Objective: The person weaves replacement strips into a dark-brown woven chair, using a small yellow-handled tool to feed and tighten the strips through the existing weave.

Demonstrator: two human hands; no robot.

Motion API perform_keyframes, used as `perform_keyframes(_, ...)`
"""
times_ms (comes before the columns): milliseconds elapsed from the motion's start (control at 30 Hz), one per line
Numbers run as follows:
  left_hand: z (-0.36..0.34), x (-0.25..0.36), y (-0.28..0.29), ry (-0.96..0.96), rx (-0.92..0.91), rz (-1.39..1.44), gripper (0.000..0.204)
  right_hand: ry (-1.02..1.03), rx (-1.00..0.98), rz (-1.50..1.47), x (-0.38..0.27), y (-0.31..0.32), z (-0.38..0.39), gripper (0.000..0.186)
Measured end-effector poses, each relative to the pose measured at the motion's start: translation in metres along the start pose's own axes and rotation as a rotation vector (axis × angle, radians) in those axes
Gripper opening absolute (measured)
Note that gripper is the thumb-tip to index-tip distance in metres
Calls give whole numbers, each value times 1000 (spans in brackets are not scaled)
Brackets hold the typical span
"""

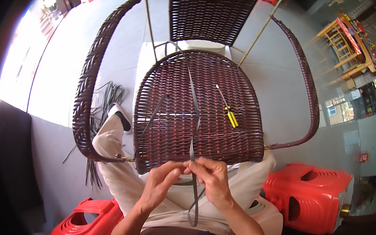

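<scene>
A dark brown woven chair seat (227, 76) lies across my lap, with its woven backrest (212, 14) beyond. A long flat grey strip (193, 91) runs over the seat toward me. At the seat's front edge my right hand (213, 180) is closed, pinching the strip between thumb and fingers. My left hand (161, 180) is closed beside it, its fingertips meeting the strip next to the right ones. The strip's loose end hangs in a loop below my hands. A yellow-handled screwdriver (231, 116) rests on the right part of the seat.
Curved woven armrests stand at left (89, 73) and right (309, 83). A bundle of grey strips (109, 95) lies on the floor at left. Red plastic stools stand at lower left (93, 207) and lower right (326, 174). A wooden rack (348, 48) is at far right.
</scene>
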State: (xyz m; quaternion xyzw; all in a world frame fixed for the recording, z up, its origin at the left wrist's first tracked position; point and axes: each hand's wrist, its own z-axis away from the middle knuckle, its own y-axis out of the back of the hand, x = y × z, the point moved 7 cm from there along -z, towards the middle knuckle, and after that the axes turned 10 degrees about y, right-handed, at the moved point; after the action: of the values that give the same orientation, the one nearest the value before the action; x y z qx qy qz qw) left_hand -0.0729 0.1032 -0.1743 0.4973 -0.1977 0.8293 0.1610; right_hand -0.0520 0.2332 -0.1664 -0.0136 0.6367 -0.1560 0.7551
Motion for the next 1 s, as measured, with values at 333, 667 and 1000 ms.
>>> perform_keyframes(333,-31,-17,-13,219,-50,600,19,-108,-33,-102,41,-4,55,12)
perform_keyframes(667,-52,-9,5,164,120,636,15,-199,-225,-214,64,-13,93,14)
perform_keyframes(1000,-64,1,27,64,246,613,14,-145,-644,116,87,-11,116,12)
